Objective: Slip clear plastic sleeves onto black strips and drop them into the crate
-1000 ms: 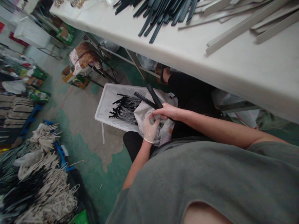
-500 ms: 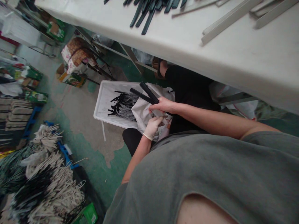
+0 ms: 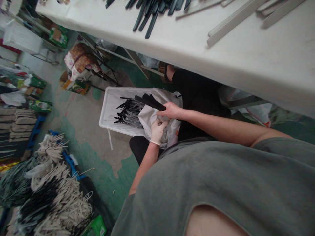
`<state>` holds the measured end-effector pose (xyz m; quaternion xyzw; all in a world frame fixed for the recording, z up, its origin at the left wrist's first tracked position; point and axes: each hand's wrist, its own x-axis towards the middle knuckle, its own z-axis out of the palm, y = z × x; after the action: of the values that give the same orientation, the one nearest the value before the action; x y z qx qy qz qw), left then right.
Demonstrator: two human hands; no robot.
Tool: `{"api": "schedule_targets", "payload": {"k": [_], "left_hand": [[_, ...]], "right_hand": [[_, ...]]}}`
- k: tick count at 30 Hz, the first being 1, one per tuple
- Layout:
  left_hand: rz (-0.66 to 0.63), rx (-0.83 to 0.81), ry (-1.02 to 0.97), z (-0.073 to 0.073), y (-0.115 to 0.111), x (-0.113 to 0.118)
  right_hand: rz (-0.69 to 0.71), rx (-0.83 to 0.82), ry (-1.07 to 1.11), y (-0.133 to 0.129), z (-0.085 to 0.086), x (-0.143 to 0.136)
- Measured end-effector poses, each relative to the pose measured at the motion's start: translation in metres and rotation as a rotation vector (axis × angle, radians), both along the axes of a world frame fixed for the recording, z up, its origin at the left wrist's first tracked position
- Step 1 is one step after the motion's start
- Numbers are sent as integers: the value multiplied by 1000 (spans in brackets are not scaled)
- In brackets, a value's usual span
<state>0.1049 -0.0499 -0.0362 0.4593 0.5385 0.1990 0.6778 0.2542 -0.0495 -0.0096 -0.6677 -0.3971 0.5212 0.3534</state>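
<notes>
My right hand (image 3: 172, 110) is bare and closed round the ends of black flat strips (image 3: 151, 101), which point left over a white bin. Just below it, my left hand (image 3: 157, 130), in a pale glove, is closed with thumb and fingers pinched together against white cloth; what it grips, if anything, is hidden. The white cloth (image 3: 147, 118) is bunched over my lap and the near end of the white bin (image 3: 104, 113). Inside the bin lies a bundle of black strips in clear wrapping (image 3: 131, 113).
Above runs a table with a white cover (image 3: 187, 49), bearing dark strips (image 3: 151, 24) and pale strips (image 3: 228, 24). A stool with a patterned cushion (image 3: 80, 59) stands past the bin. Bundles of beige cords (image 3: 71, 206) lie at lower left near a blue pallet (image 3: 71, 164).
The black strips in my right hand have swung closer together and dropped lower, from a spread V to nearly overlapping. My gloved left hand has turned slightly and shifted a little left.
</notes>
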Motion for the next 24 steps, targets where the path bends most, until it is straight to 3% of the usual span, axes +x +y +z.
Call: {"api": "schedule_targets", "payload": {"k": [5, 11, 19, 21, 24], "left_hand": [[-155, -134, 20, -6, 3, -5], [-326, -225, -80, -5, 6, -3], [-224, -333, -126, 3, -9, 4], [-214, -298, -50, 1, -10, 1], [-285, -45, 124, -3, -9, -4]], "right_hand": [[110, 31, -222, 0, -3, 1], [150, 27, -308, 0, -1, 1], [131, -2, -319, 1, -1, 4], [133, 11, -321, 1, -1, 4], [153, 25, -324, 2, -1, 4]]}}
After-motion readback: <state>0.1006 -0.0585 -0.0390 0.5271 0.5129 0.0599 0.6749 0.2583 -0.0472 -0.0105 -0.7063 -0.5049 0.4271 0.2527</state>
